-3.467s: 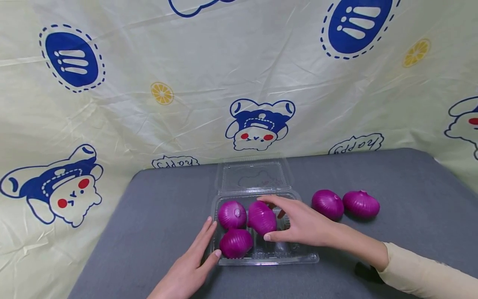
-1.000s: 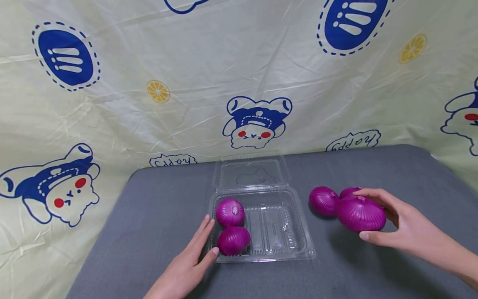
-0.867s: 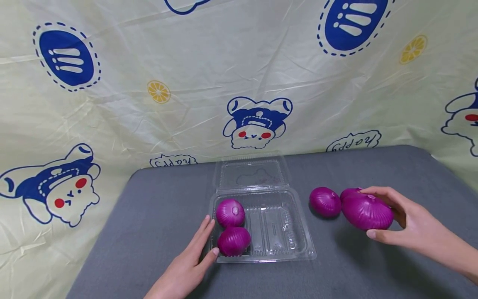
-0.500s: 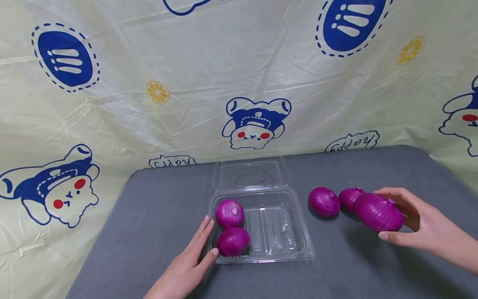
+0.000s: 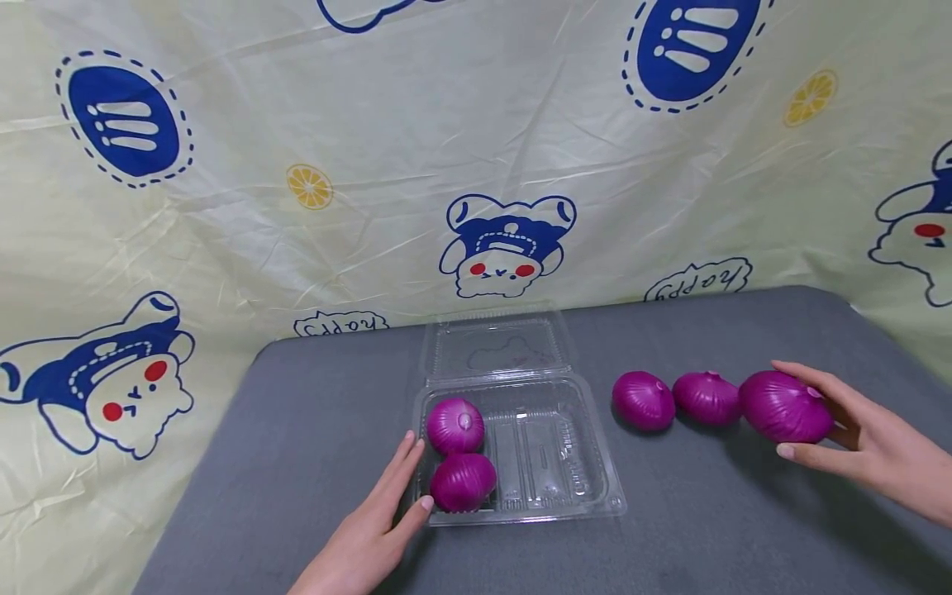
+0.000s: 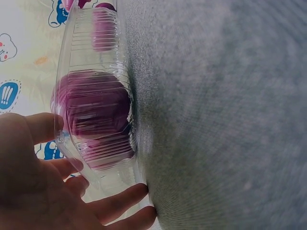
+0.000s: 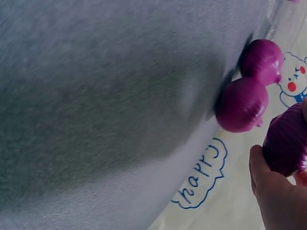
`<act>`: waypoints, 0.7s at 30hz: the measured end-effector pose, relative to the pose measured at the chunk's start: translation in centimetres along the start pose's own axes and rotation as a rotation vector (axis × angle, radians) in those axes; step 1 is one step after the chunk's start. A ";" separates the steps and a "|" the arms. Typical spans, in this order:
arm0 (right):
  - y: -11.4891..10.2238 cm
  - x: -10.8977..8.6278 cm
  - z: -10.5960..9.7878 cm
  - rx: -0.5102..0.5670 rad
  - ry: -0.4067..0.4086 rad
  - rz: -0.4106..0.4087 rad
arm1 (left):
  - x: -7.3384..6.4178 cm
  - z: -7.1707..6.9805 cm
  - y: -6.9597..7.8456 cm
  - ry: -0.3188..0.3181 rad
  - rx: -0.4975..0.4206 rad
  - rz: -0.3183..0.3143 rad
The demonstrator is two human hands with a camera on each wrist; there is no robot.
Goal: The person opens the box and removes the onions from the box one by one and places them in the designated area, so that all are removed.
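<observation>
My right hand grips a red onion between thumb and fingers. In the right wrist view that onion is well above the grey table, with a shadow below. To its left on the table lie two more onions, the nearer one and one further left. A clear plastic clamshell box stands lid up at the centre, two onions along its left side. My left hand rests against the box's left wall, fingers extended; in the left wrist view the thumb touches the rim.
The box's clear lid lies folded back toward the rear edge of the grey table. Behind the table hangs a pale printed curtain.
Earlier my right hand held an onion inside the box; it has since carried it out to the right, past the two onions on the table. My left hand has stayed at the box.
</observation>
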State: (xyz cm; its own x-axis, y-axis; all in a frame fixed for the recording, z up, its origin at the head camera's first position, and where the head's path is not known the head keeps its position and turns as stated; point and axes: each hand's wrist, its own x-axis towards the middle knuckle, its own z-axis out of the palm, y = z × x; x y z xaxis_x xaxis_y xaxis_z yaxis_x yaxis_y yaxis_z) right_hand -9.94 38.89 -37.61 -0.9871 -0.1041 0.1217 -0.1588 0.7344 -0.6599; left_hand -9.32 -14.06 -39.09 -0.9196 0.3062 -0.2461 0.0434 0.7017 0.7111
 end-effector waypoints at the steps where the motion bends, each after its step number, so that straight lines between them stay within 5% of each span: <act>1: 0.2 0.0 0.0 -0.006 0.004 0.001 | 0.0 0.0 0.0 -0.002 -0.003 -0.002; 12: 0.8 1.2 -1.1 -0.167 0.044 0.120 | 0.0 0.1 0.0 0.000 0.002 -0.006; 21: 3.2 2.5 -1.7 -0.253 -0.059 0.124 | 0.1 0.1 0.0 -0.007 0.003 -0.011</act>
State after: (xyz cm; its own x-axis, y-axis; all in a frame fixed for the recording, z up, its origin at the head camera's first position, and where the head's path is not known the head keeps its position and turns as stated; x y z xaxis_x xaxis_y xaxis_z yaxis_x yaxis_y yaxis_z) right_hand -12.92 42.12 -38.16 -0.9993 -0.0360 0.0034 -0.0335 0.8870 -0.4605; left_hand -9.41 -13.96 -39.15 -0.9172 0.3030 -0.2588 0.0342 0.7068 0.7065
